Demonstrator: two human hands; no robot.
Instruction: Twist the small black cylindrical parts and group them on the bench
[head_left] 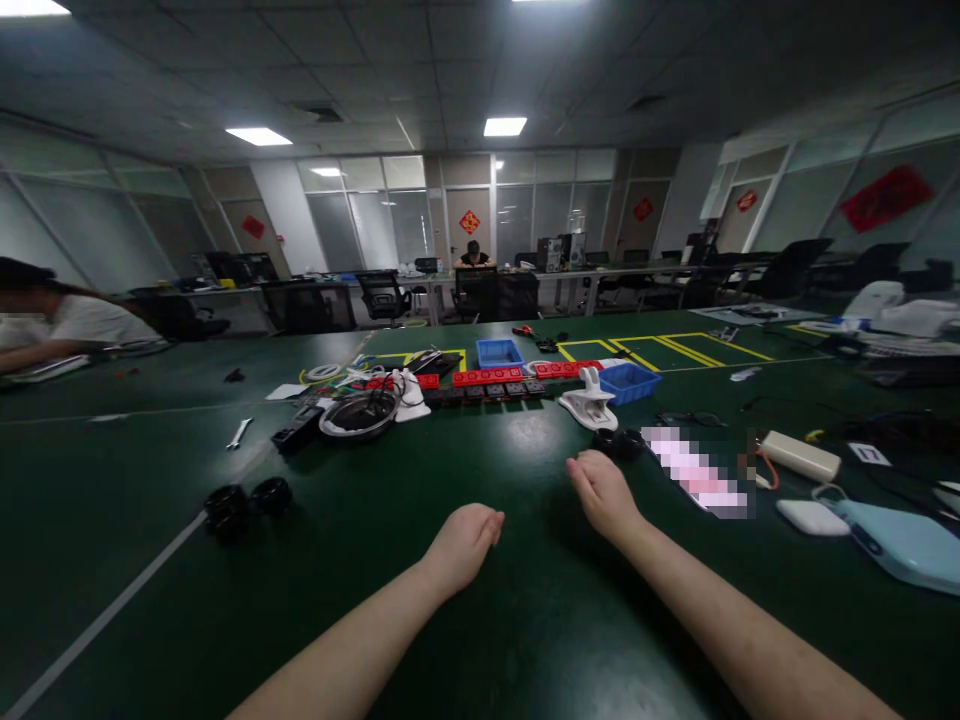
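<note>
My left hand (463,546) is closed in a loose fist over the middle of the green table (525,640), and nothing shows in it. To its right, a little farther forward, my right hand (604,492) is also curled shut, with no object showing. Just beyond the right hand lie black round parts (619,443), apart from its knuckles or nearly touching; I cannot tell which. Behind them stands a white clip-like stand (589,402). The palms of both hands are hidden.
At left are black round parts (247,507), a wrench (239,434) and a metal bowl (358,414). Red socket strips (487,377) and blue bins (628,382) stand ahead. At right lie a blurred-out phone-like slab (694,472) and a light blue case (904,540). A person (82,320) sits far left.
</note>
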